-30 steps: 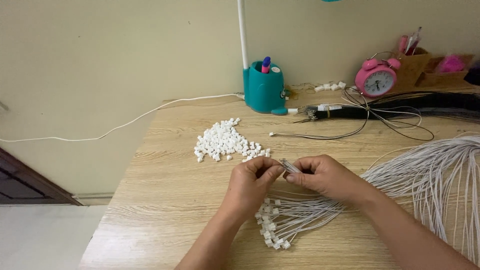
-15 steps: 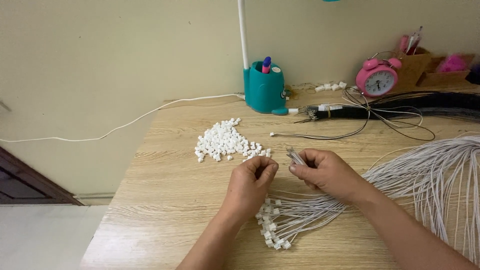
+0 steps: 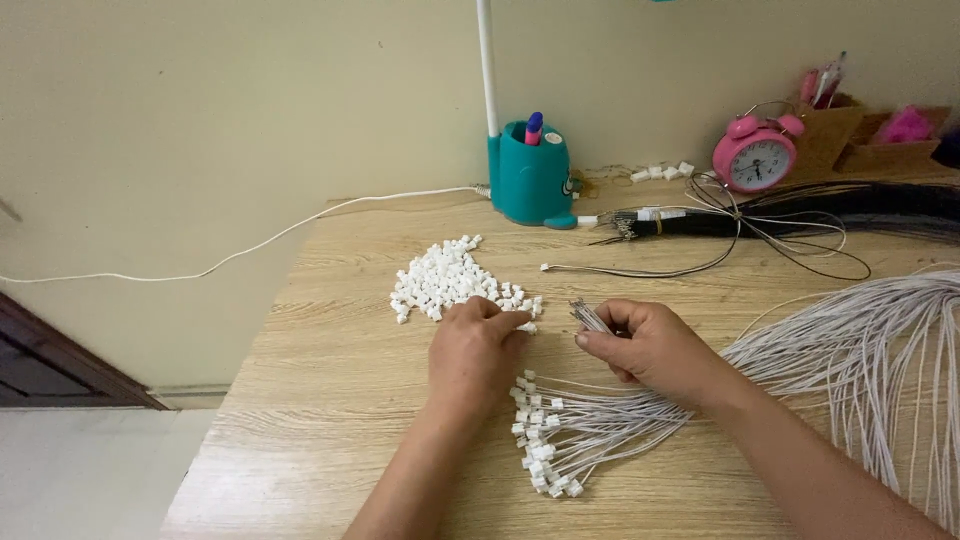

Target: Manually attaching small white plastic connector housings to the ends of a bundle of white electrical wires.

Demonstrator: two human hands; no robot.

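Wooden desk, left hand outstretched

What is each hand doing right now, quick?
Left hand: fingers down on the edge of the pile of small white connectors, pinching at one.
Right hand: closed around a bunch of thin wire ends.

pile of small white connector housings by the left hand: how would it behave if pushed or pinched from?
The white housings lie as a loose heap on the wooden table, so a push would probably scatter them, not shift them together. They look tiny and blocky: likely very light, unlikely to roll. The left hand touches the heap's edge; single pieces may slip when pinched.
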